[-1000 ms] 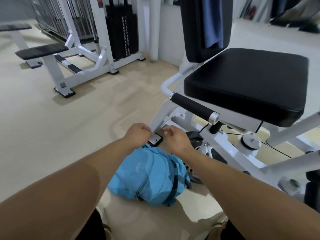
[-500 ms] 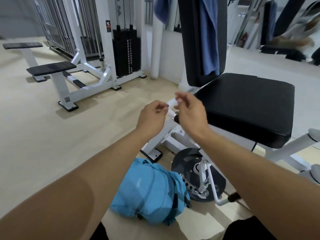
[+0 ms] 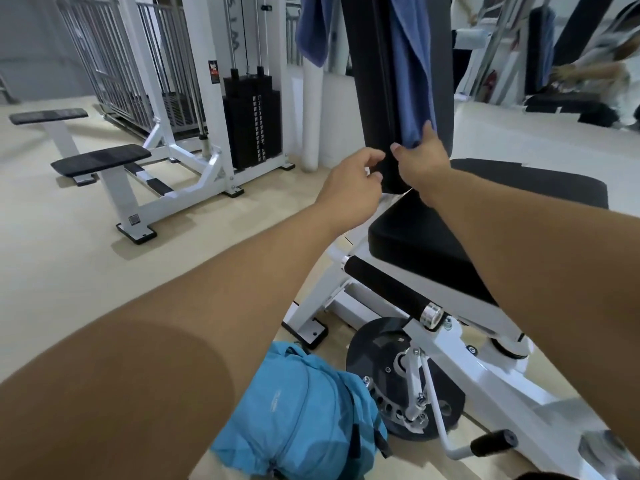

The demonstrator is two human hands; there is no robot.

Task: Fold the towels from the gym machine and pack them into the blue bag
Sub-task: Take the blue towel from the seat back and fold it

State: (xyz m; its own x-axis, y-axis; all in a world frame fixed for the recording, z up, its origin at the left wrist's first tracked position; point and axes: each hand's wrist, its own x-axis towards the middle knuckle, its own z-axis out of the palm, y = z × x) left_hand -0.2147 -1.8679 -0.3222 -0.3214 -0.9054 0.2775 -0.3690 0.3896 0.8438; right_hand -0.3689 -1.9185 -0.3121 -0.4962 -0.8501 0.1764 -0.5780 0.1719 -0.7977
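A blue towel (image 3: 410,74) hangs down the front of the black backrest (image 3: 367,98) of the gym machine. My right hand (image 3: 420,157) reaches its lower end, fingers straight against the cloth and thumb spread, with the hem between them. Just to the left my left hand (image 3: 353,181) hovers in front of the backrest, fingers loosely curled and holding nothing. A second blue towel (image 3: 311,29) hangs at the top, left of the backrest. The light blue bag (image 3: 304,420) lies on the floor below my arms, beside the machine's base.
The black seat pad (image 3: 502,202) lies under my right arm, with a padded roller handle (image 3: 391,289) in front of it. A white weight-stack machine (image 3: 252,126) and its bench (image 3: 100,161) stand to the left. A person (image 3: 595,64) is at the far right.
Both hands rose from the bag on the floor to the backrest. My right hand now touches the hanging towel's lower end, and my view has tilted up.
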